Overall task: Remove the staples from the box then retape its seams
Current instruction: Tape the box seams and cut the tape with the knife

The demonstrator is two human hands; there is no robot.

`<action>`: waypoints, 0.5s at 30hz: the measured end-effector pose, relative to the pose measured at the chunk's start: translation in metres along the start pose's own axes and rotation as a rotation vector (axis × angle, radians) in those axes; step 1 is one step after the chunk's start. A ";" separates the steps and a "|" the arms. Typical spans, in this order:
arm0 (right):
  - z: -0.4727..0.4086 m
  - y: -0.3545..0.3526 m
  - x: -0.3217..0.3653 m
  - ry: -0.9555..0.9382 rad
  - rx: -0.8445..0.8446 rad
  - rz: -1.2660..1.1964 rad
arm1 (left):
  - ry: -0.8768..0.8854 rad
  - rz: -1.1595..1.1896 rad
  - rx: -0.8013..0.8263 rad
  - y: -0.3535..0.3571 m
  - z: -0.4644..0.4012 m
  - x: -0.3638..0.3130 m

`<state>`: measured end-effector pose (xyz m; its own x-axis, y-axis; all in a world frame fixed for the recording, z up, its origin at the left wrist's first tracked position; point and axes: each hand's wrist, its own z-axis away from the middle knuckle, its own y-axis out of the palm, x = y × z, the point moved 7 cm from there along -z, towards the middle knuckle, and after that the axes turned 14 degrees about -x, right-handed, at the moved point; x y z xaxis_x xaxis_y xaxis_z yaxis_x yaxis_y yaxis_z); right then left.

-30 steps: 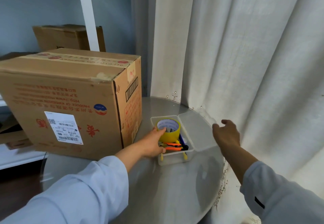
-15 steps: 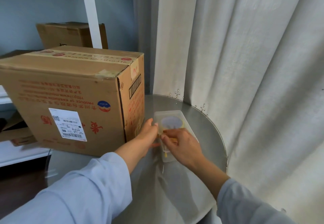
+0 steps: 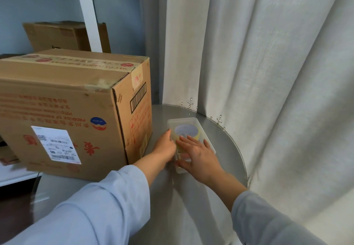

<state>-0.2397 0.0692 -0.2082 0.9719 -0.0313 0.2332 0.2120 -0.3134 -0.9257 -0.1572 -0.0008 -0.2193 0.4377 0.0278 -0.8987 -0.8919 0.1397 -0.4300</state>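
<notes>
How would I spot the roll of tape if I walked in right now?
Start at the big cardboard box on the round table. Right of it lies a small clear plastic container with its lid shut, the right hand flat on top. The yellow tape roll shows through the lid, the only round thing there.

The right hand [image 3: 197, 154] covers the near half of the clear container [image 3: 193, 122], whose cloudy lid blurs the yellow tape roll [image 3: 186, 132] inside.
</notes>
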 end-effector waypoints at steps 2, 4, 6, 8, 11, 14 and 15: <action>-0.012 0.002 -0.007 0.016 0.016 0.006 | 0.051 -0.085 -0.071 -0.002 -0.004 -0.008; -0.028 0.004 -0.019 0.037 0.025 0.031 | 0.110 -0.130 -0.106 -0.004 -0.008 -0.018; -0.042 0.006 -0.028 0.066 0.035 0.045 | 0.156 -0.175 -0.099 -0.007 -0.010 -0.025; -0.052 0.008 -0.034 0.091 0.037 0.041 | 0.181 -0.218 -0.089 -0.012 -0.011 -0.030; -0.059 0.011 -0.036 0.097 0.036 0.057 | 0.182 -0.215 -0.088 -0.018 -0.010 -0.032; -0.058 0.012 -0.036 0.091 0.046 0.080 | 0.191 -0.213 -0.061 -0.018 -0.002 -0.035; -0.058 0.012 -0.035 0.087 0.057 0.089 | 0.202 -0.220 -0.042 -0.019 0.002 -0.038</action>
<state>-0.2775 0.0119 -0.2099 0.9752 -0.1394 0.1719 0.1330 -0.2518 -0.9586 -0.1563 -0.0027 -0.1769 0.5931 -0.1964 -0.7808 -0.7841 0.0796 -0.6156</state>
